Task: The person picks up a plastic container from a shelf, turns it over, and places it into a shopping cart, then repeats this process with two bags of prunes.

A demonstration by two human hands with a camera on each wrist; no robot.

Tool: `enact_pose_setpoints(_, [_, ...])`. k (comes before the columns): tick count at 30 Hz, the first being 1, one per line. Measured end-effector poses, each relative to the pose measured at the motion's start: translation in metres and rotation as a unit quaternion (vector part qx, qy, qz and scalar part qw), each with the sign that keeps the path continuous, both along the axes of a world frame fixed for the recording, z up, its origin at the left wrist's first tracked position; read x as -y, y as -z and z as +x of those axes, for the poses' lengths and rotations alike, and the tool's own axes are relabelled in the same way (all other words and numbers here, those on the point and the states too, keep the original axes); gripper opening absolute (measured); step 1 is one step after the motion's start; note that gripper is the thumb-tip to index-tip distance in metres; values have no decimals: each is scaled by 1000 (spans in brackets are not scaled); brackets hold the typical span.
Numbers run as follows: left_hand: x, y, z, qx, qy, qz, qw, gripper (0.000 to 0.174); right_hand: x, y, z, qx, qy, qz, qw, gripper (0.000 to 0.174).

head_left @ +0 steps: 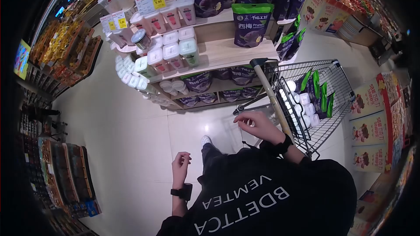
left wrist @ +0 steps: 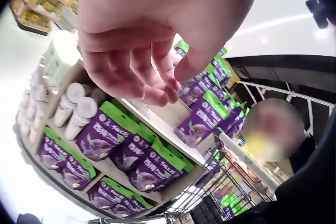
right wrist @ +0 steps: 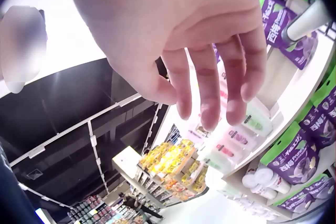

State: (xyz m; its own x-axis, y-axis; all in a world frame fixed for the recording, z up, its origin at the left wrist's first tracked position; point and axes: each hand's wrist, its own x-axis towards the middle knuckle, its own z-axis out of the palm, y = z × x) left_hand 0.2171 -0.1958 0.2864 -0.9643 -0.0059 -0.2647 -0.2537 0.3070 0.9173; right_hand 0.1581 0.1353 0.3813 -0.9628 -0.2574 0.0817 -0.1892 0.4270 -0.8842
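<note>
Where the lone purple prune pouch (head_left: 250, 28) stands upright on the wooden shelf (head_left: 214, 52), its printed front faces outward, presumably for display. Lidded tubs (head_left: 173, 54) occupy the adjoining part of the shelf in close rows, an arrangement that probably saves space; price cards (head_left: 151, 2) above them face the shopper. Within the wire cart (head_left: 343, 81), prune pouches (head_left: 314, 88) stand in a row beside white-lidded tubs (head_left: 305, 99), the two kinds seemingly grouped for stability. Both hands are free of any object, fingers loosely bent. The right hand (head_left: 260, 126) lies near the cart's handle (head_left: 272, 96), with the loaded basket beyond it; the left hand (head_left: 180, 166) hangs farther from the cart. The lone pouch lies ahead, well apart from either hand.
</note>
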Motion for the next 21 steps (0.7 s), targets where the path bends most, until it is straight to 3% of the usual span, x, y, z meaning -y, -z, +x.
enact_pose_setpoints(3, [-6,0,-86,-22,78,15,997,13,7,7,-47,12,20,19,1000,15])
enact_pose_setpoints(6, [-19,-2,-163,-35,161,38,986,13,15,36,-96,64,79,-103,989,16])
enact_pose_setpoints(9, [-47,-5,-235,-40,213,108,970,12,16,44,-146,99,146,-129,976,14])
enact_pose_setpoints(13, [-108,-5,-332,-60,273,184,942,11,8,28,-199,70,219,-65,971,13])
enact_pose_setpoints(17, [-190,-9,-407,-84,296,185,933,28,3,22,-220,53,285,-127,949,13])
enact_pose_setpoints(21, [-274,9,-469,-170,254,130,943,65,-9,24,-223,3,321,-161,933,15])
